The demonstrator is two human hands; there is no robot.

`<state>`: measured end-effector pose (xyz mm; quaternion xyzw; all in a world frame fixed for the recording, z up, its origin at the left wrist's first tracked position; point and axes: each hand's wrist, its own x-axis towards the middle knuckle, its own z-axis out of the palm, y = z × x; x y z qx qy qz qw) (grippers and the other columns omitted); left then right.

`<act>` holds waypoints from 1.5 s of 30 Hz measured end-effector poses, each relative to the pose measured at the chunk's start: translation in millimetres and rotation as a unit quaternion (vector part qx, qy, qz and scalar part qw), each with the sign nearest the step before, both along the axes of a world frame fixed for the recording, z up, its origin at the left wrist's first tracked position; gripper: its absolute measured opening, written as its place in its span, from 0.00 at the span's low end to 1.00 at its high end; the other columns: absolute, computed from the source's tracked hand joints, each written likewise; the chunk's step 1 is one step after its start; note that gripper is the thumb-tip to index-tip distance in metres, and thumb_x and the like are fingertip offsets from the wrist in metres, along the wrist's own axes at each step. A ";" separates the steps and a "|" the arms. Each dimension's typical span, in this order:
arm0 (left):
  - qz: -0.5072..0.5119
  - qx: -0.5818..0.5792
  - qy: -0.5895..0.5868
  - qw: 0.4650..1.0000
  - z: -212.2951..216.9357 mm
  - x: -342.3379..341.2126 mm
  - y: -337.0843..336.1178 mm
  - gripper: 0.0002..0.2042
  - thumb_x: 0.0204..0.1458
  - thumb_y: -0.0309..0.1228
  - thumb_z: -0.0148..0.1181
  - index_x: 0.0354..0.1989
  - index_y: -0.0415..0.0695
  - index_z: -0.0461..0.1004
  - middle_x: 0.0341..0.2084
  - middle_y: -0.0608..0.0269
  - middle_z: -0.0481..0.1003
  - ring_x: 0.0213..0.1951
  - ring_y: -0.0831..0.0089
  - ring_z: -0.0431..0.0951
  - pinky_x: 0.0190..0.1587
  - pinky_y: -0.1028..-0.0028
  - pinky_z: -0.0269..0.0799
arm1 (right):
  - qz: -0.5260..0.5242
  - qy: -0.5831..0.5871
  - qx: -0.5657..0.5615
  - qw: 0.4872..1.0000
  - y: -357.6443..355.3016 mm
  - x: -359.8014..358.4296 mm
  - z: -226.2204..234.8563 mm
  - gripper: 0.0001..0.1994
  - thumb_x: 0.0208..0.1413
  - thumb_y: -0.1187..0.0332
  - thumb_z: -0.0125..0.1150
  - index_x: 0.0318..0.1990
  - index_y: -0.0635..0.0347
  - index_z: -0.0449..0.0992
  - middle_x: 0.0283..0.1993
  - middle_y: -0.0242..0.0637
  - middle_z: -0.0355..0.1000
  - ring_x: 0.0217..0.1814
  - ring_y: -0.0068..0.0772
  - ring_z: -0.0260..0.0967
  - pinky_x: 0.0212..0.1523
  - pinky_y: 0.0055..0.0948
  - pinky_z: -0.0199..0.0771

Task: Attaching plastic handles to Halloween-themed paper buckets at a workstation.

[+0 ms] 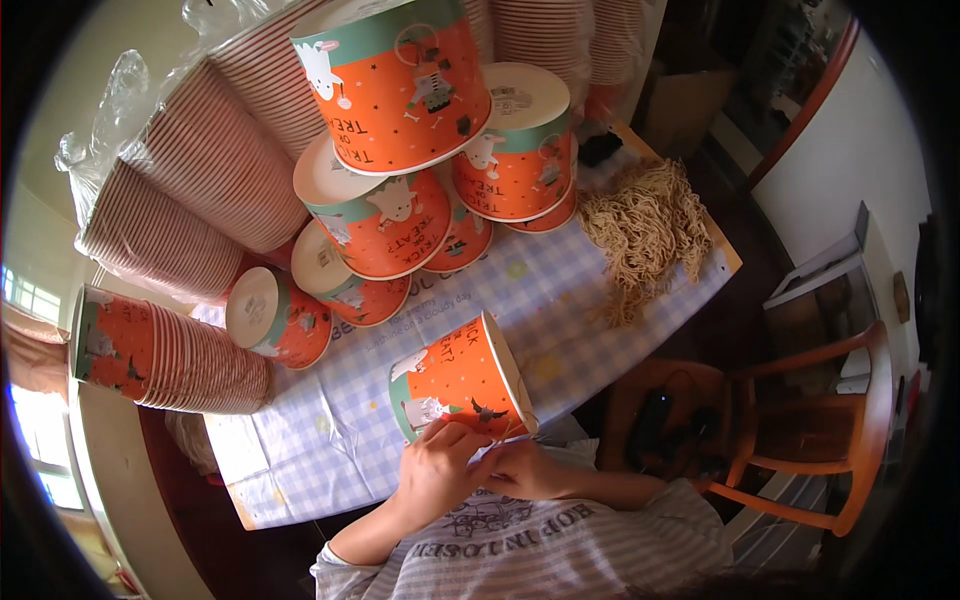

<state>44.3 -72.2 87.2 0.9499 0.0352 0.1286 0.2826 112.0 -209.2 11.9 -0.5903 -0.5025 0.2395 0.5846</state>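
We had our left hand [437, 468] clamped on the lower side of an orange paper bucket [458, 384], while our right hand [528, 468] pinched at its rim. The bucket lay tilted on the checked surface [560, 300], just above both hands. Beyond it stood stacked buckets [400, 215] and a heap of tan string [645, 225].

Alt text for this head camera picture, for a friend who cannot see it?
Both hands, left hand and right hand, hold an orange paper bucket on its side over a checked tablecloth. Behind it stand stacked buckets and a heap of tan cord.
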 end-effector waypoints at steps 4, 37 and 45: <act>0.003 0.011 0.026 1.000 0.1 -1.3 0.7 0.05 0.39 0.30 0.62 0.25 0.45 0.75 0.23 0.65 0.74 0.24 0.68 0.75 0.24 0.71 0.71 | -0.012 0.026 -0.026 0.999 -9.0 1.3 -1.4 0.06 0.45 0.72 0.62 0.30 0.62 0.74 0.26 0.35 0.70 0.26 0.29 0.68 0.28 0.26 0.68; -0.027 0.046 -0.067 0.996 -33.2 -2.5 -13.9 0.05 0.34 0.26 0.59 0.18 0.46 0.68 0.16 0.68 0.67 0.24 0.71 0.70 0.23 0.74 0.67 | -0.143 0.669 -0.047 0.728 -7.0 1.1 -2.0 0.08 0.55 0.69 0.53 0.39 0.64 0.73 0.21 0.25 0.64 0.24 0.17 0.60 0.28 0.19 0.62; -0.072 0.040 -0.061 0.995 -37.0 -6.6 -14.6 0.05 0.34 0.26 0.59 0.19 0.46 0.69 0.15 0.68 0.67 0.22 0.72 0.69 0.22 0.74 0.67 | -0.125 0.700 -0.043 0.701 -3.8 7.6 2.5 0.07 0.54 0.68 0.54 0.34 0.62 0.73 0.20 0.24 0.61 0.23 0.17 0.58 0.27 0.21 0.62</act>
